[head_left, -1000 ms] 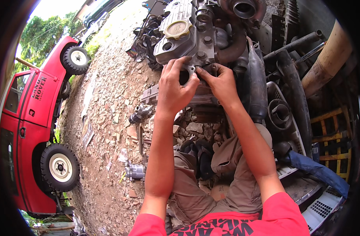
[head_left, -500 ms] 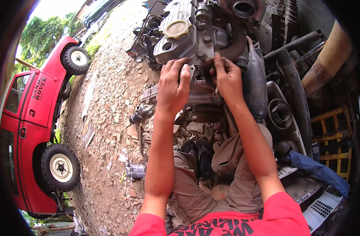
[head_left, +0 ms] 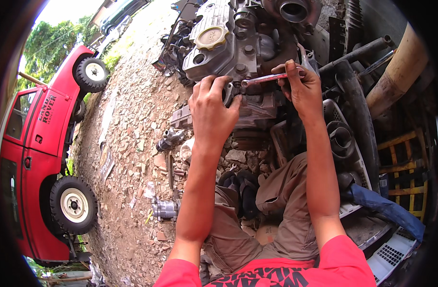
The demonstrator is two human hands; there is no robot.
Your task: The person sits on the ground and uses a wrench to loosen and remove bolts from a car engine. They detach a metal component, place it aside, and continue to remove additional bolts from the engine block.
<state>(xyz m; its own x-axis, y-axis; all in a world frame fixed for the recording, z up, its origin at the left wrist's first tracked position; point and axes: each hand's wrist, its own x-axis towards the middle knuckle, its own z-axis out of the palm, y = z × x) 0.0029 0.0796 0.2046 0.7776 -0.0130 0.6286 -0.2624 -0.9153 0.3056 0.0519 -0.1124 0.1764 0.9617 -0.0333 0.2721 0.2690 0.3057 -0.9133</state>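
Observation:
In front of me stands a greasy engine [head_left: 219, 60] with a yellowish oil filler cap [head_left: 211, 37] on its grey valve cover. My left hand [head_left: 211, 107] is at its near end, thumb and fingers closed round a small metal flange [head_left: 227, 97] set against the engine. My right hand [head_left: 303, 93] grips a shiny wrench [head_left: 267, 79] by one end, fingers and thumb pinched on it. The wrench lies roughly level, and its ring end is by a bolt next to my left fingertips. Whether the ring sits on the bolt I cannot tell.
Stony ground [head_left: 128, 158] stretches left to a red off-road vehicle [head_left: 37, 124]. Loose metal parts, including a silvery housing [head_left: 165, 209], lie by my left arm. On the right are a bamboo pole [head_left: 398, 71], dark pipes [head_left: 357, 100], a blue cloth [head_left: 386, 205] and a yellow crate [head_left: 403, 167].
My right hand has moved right, away from my left hand, and the wrench has swung from pointing down to nearly level. My left hand has turned slightly, its thumb now lower on the flange.

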